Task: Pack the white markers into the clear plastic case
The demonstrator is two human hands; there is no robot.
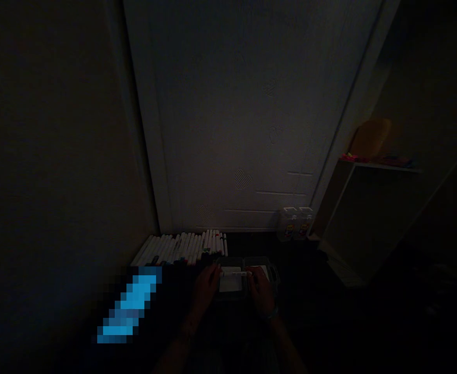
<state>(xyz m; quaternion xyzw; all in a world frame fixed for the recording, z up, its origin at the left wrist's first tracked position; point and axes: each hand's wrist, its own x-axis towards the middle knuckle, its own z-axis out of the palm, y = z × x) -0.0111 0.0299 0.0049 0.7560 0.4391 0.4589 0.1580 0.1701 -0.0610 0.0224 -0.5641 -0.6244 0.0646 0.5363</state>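
A white marker pen (236, 273) lies level between my two hands, gripped at both ends. My left hand (210, 279) pinches its left end, and my right hand (260, 288) closes on the other end. Just beneath the pen is a clear plastic case (231, 297) with two sections, each showing a white, paper-like piece (230, 283). Dim light hides the finer details of the fingers and the pen's markings. A band circles my right wrist.
Several white marker pens (182, 246) lie in a row at the back left. A glowing, pixelated screen (129, 306) is at the left. Two clear containers (290, 228) stand by the pale panel (244, 119). A shelf unit (353, 218) at the right carries an orange object (372, 137).
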